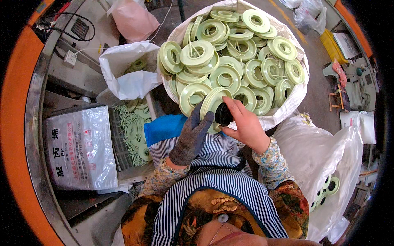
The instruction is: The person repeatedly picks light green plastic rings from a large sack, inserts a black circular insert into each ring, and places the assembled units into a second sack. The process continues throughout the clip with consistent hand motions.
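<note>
- Sacking [84, 147], one printed white piece: we see it lying well left of our landmark, the big sack [287, 112].
- One pile of green scraps [127, 131], thin sticks mixed with rings too tangled for us to count, left of the big sack and nearer us.
- One small white bag [135, 86], gaping just beside the big sack's left side; beyond it, one pink bag [133, 20].
- Our left hand [191, 137], one grey glove on it, at the big sack's near rim: fingers curled around one pale green flanged ring [210, 105].
- One black round piece [223, 114], against that ring's right side, in front of the big sack's near rim.
- Heaped rings [225, 78] in the big sack: dozens, overlapping, so we cannot give an exact count.
- Our right hand [248, 126], bare, near the same rim: thumb and fingers pinched around the black piece.
- One pale sack [301, 141] right of the big sack and nearer us, at least three green rings showing inside.
- One yellow crate [329, 47], well right of the big sack.
</note>
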Action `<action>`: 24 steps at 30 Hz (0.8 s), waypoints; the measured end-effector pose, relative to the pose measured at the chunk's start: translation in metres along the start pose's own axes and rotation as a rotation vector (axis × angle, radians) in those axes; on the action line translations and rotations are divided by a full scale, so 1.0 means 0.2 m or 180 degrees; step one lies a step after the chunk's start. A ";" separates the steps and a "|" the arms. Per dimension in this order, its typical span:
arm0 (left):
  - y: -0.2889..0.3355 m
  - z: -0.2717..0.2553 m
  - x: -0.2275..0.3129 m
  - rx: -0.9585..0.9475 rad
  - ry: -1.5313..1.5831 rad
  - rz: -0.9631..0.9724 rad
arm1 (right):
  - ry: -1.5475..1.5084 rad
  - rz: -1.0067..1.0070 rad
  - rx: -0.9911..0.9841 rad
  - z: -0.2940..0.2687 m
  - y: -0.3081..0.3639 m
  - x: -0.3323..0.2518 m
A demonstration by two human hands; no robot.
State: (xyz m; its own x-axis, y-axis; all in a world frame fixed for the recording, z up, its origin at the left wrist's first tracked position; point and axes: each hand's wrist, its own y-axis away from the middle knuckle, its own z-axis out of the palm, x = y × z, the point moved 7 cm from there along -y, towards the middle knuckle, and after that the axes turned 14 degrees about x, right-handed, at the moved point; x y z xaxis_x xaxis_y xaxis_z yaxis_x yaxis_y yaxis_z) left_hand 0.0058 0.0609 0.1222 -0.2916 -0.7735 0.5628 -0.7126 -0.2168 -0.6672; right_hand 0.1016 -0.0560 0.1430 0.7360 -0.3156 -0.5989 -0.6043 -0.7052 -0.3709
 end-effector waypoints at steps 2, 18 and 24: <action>0.00 0.01 -0.03 0.0035 0.0426 -0.0441 | 0.0038 -0.0099 0.0113 0.00 0.01 0.00; -0.02 -0.03 0.08 -0.0234 0.0176 -0.0141 | 0.1281 -0.1618 -0.0250 -0.01 0.05 -0.09; -0.07 -0.04 0.06 -0.0260 0.0438 -0.0542 | 0.0337 -0.1312 -0.0145 -0.02 0.00 -0.04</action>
State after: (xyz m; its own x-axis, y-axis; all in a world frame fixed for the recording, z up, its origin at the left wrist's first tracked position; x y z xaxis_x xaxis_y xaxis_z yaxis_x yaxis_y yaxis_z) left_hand 0.0078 0.0592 0.1420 -0.2430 -0.6402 0.7288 -0.8066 -0.2840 -0.5185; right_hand 0.0972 -0.0558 0.1506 0.9418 -0.0632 -0.3301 -0.2406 -0.8125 -0.5311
